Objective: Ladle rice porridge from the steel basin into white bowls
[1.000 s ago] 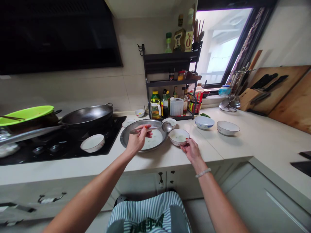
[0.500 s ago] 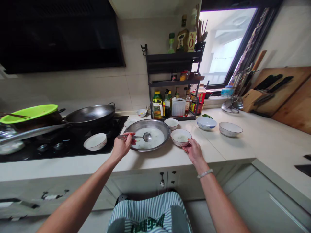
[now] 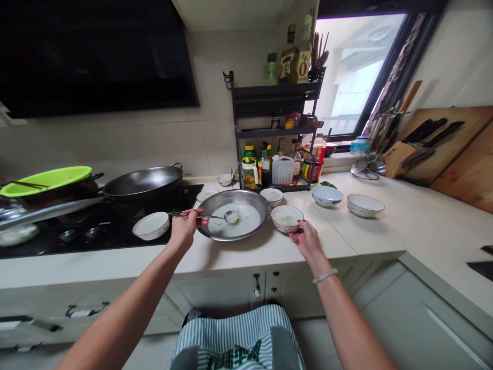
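Note:
My left hand (image 3: pixel 184 228) is closed around the handle of a metal ladle (image 3: pixel 215 216). The ladle's bowl dips into pale soup in a wide steel basin (image 3: pixel 257 201) on the counter. My right hand (image 3: pixel 306 238) grips the near rim of a small white bowl (image 3: pixel 287 218) holding some of the same soup, just right of the basin. Another white bowl (image 3: pixel 151 225) sits on the stove edge, left of my left hand.
A black wok (image 3: pixel 142 181) and a green-lidded pot (image 3: pixel 46 180) stand on the hob. Behind the basin are a small bowl (image 3: pixel 272 195), a saucer (image 3: pixel 206 195) and a black spice rack (image 3: pixel 275 133). Two bowls (image 3: pixel 326 195) (image 3: pixel 365 204) sit farther right. Knife block and cutting boards lean at right.
My left hand drew the ladle back from the small bowl, moving left and down into the basin's soup. My right hand kept its hold on the small bowl.

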A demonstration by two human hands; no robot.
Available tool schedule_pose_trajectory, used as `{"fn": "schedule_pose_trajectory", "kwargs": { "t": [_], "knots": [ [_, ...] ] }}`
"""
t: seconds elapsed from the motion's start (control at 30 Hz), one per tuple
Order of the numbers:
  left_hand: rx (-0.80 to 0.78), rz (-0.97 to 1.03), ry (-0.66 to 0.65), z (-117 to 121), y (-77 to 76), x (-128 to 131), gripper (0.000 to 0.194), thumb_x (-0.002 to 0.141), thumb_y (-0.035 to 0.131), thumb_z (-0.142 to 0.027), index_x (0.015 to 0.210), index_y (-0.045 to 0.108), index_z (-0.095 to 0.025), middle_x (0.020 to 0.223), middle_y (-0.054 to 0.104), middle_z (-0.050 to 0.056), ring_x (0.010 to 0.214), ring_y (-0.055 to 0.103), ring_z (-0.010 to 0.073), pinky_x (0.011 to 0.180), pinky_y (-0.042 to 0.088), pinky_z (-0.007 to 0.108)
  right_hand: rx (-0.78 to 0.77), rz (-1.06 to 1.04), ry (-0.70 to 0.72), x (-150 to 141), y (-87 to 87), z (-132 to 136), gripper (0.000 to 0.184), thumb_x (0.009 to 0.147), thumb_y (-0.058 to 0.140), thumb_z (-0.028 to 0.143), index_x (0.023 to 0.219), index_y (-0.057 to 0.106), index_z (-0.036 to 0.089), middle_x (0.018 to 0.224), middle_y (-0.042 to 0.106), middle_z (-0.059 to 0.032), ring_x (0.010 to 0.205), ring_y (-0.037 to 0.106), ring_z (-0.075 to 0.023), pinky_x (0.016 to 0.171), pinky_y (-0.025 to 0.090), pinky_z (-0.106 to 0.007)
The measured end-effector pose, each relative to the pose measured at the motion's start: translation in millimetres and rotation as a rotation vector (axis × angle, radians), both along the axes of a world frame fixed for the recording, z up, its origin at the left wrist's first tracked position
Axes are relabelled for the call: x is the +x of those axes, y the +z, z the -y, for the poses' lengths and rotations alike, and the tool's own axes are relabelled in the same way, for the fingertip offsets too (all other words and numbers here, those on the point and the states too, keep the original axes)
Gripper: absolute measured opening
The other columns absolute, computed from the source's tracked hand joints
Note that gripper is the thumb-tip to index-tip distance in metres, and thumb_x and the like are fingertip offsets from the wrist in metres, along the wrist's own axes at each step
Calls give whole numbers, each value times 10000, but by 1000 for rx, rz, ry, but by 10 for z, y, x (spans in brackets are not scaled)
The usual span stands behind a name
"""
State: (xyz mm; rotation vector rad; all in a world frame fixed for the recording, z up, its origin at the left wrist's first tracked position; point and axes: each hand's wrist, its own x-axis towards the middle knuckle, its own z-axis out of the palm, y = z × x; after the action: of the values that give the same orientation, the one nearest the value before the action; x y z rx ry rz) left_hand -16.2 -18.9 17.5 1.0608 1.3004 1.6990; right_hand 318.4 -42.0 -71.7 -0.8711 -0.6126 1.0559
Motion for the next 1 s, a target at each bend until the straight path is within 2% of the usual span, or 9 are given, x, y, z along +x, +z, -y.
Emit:
{"fn": "schedule_pose_trajectory", "kwargs": {
  "t": [0.17,0.5,0.8,1.0],
  "knots": [
    [-7,57,18,-16,39,-6,65,667,569,-162,668,614,-115,755,702,71,532,644,149,564,577,299,-1,0,3,-3,5,7,292,616,731,358,791,545,217,579,603,11,396,520,-119,337,308,-201],
    [-61,109,-10,-49,125,59,53,683,560,-104,656,605,-99,713,682,70,502,630,126,504,562,257,-11,6,7,-5,21,16,307,615,729,361,802,535,214,568,595,15,402,520,-121,340,304,-194],
    [-97,170,-20,-30,313,244,139,754,519,-25,646,589,-79,699,666,67,461,622,105,454,545,209,-6,-20,10,-10,14,6,331,613,742,363,820,532,214,568,591,14,401,516,-119,339,286,-190],
    [-130,190,-61,-18,452,352,141,741,532,11,648,596,-72,678,665,66,468,627,109,458,550,202,5,-36,-1,-19,20,4,296,604,741,338,780,537,215,573,594,14,405,515,-119,345,317,-202]
  ]
}}
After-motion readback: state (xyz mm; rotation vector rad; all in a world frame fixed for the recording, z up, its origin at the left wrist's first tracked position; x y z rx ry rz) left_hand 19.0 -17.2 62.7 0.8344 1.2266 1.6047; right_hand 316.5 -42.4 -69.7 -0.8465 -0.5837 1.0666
